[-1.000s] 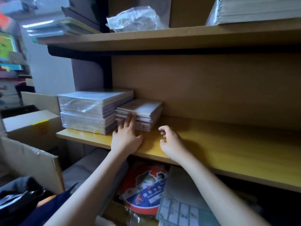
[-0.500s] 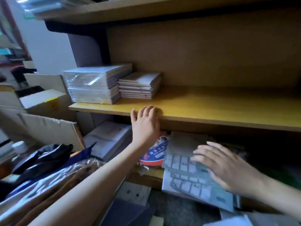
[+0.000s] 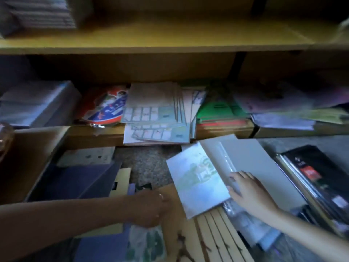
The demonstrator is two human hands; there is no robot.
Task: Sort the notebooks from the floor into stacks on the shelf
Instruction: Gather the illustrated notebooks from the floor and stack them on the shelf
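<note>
One pale notebook point(image 3: 196, 184) lies tilted on the floor point(image 3: 147, 163) before the shelf point(image 3: 170, 45), overlapping about four fanned tan notebooks point(image 3: 215, 235). Right hand point(image 3: 251, 195): fingers point(image 3: 238, 176) loosely spread, tips resting at its right edge beside one grey packet point(image 3: 256, 163). Left hand point(image 3: 151, 208): shadowed, finger posture cannot be told.

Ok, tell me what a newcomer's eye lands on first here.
The pale blue-green notebook, askew at centre-right, with the right hand resting on the grey cover beside it. Next, the bright green notebooks and the round red-and-blue pack on the low shelf behind. The left hand, lower centre, is in shadow.
</note>
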